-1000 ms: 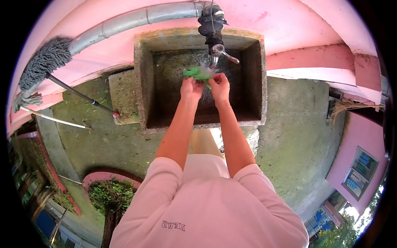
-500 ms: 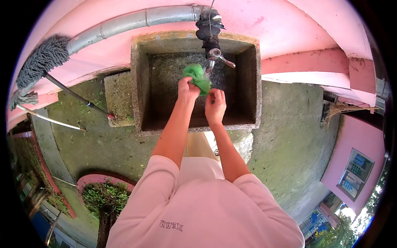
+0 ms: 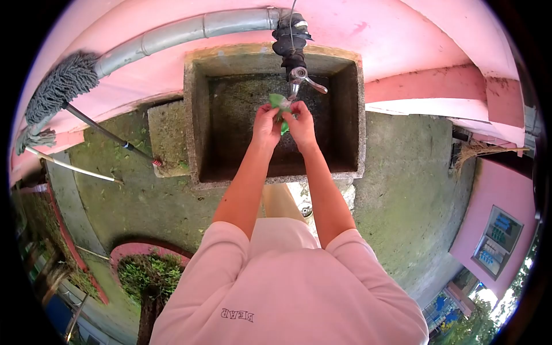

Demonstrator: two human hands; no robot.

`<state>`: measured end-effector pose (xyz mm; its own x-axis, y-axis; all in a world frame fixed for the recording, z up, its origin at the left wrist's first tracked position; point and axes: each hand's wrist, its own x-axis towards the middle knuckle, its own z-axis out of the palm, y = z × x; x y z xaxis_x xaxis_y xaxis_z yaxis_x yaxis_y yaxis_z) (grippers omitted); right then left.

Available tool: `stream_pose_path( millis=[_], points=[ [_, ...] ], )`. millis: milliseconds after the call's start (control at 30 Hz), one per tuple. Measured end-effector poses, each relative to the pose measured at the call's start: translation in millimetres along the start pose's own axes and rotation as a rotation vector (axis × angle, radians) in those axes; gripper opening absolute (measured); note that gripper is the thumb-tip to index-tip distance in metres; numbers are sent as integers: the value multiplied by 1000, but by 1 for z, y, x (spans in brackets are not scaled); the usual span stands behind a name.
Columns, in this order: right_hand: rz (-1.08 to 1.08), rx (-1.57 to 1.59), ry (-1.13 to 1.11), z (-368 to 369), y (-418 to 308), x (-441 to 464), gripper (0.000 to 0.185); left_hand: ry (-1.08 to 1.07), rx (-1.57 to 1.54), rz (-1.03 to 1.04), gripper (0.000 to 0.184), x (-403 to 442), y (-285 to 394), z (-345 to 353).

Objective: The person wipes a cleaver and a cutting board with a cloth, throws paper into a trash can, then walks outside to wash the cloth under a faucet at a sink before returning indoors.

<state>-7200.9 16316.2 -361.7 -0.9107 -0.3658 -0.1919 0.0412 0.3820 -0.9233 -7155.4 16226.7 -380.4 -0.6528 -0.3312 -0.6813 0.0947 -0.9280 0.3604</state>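
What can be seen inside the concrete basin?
The basin's dark bottom shows. Above it, the left hand and right hand hold a green item. The bottom behind the hands and item is covered; I cannot tell what lies there.

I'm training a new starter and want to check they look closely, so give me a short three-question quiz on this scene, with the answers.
1. Multiple choice: What sticks out over the sink?
A. A broom
B. A tap
C. A window

2. True or false: The left hand and the right hand are both on the green item.

3. Short answer: What word is printed on the person's shirt?

Key
1. B
2. True
3. BEAR, which appears upside down from this head view
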Motion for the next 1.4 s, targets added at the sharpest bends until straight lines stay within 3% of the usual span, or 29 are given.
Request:
stream_pose_path(
  millis=[33,133,200,267,333,367,500,567,600,633,700,767,833,900,933,967,1033,1100,1133,1167,1200,1233,1300,1367,1400],
  points=[
    [58,245,-9,-2,-2,1,13,1,-2,-1,17,4,-4,-2],
    [47,212,-32,-1,-9,-3,13,-81,-42,83,14,23,-25,-18],
    [78,210,-38,6,-18,-11,15,-2,-106,-148,16,28,-30,-25],
    [3,188,-45,10,-28,-24,15,0,-133,-235,17,23,-33,-30],
    [-144,89,-52,11,-51,-41,16,-103,-98,-221,18,6,-26,-22],
    [9,106,-140,6,-63,-49,17,-167,-69,-206,19,-4,-21,-18],
    [-46,86,-151,-3,-65,-66,14,-377,51,-124,22,-16,0,-8],
    [-89,117,-166,-6,-55,-63,14,-362,-51,-142,24,-11,-1,-2],
    [61,295,37,-6,-47,-55,17,-359,-217,-178,31,-10,-1,6],
    [211,475,242,-7,-37,-46,21,-176,-145,-152,28,-10,-3,13],
    [405,548,350,0,17,-18,34,-139,-5,-190,25,-22,5,26],
    [801,1337,-72,2,40,4,45,-118,85,-254,23,-20,5,25],
    [775,1422,-121,20,63,23,46,-91,175,-318,22,-19,4,20],
    [789,1371,-144,30,63,37,38,-132,87,-365,21,-19,8,18],
    [826,1346,-65,30,64,39,31,7,104,-280,23,-17,9,18],
    [761,1400,12,26,50,37,29,-85,165,-229,25,5,7,-18],
    [617,1343,139,12,-12,11,20,73,-32,-153,21,11,5,-29],
    [466,1220,173,24,-15,-10,27,118,-154,-186,20,14,0,-28],
    [520,948,71,22,-17,-24,29,82,-79,-205,20,15,-5,-27],
    [472,642,105,28,-27,-30,27,47,-6,-226,19,16,-13,-28],
    [270,297,209,35,-2,-27,25,4,86,-178,21,19,-24,-34],
    [65,-46,305,43,24,-18,24,-215,47,-246,22,26,-34,-39],
    [410,530,204,22,23,15,26,60,186,-165,22,6,-27,-5],
    [605,610,46,27,64,26,25,117,178,-161,22,13,-27,-6],
    [477,391,114,27,42,17,24,170,160,-150,22,20,-25,-3]
  ],
)
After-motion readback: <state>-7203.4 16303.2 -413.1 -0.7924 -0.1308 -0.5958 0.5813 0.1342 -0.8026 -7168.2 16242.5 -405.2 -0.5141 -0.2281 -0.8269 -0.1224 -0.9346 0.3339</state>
